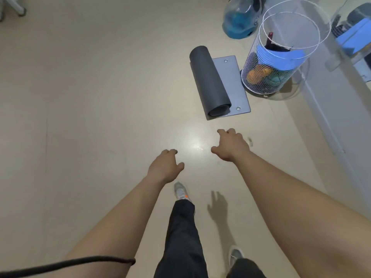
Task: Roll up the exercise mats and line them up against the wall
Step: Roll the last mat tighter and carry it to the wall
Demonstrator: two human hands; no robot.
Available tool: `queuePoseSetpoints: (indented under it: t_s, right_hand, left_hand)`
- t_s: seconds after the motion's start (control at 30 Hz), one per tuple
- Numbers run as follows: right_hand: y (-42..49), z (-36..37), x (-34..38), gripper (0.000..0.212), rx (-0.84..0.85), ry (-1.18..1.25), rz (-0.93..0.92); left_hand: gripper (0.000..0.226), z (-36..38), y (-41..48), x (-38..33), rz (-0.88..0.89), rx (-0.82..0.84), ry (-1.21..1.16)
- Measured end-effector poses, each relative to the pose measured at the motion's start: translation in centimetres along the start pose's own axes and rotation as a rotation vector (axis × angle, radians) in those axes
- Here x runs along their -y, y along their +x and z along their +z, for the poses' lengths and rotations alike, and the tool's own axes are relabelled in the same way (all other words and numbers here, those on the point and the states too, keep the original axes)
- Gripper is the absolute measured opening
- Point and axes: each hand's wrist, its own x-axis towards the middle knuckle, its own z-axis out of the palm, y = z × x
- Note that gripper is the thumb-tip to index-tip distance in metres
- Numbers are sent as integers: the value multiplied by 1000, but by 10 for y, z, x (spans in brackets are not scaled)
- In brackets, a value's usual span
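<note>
Two empty hands, left hand and right hand, reach spread toward the nearly rolled mat beside the wire basket.

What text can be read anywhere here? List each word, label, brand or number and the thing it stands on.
No text can be read in this view.
Water jug: a dark mark on its side, too blurred to read.
Grey mat: plain, only two metal eyelets on its flat end, no print.
Wire basket: its contents show no legible label.
Shoes: an orange patch, no readable brand.
</note>
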Motion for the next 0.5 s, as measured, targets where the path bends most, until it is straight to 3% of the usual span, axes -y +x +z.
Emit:
queuePoseSetpoints:
  t_s: [0.27,0.5]
  right_hand:
    - [206,-65,104,62,29,244,172]
    - [393,-91,118,61,-3,497,447]
  left_hand:
    - [61,-165,248,6,143,86,189]
    - [59,-257,481,-20,262,191,398]
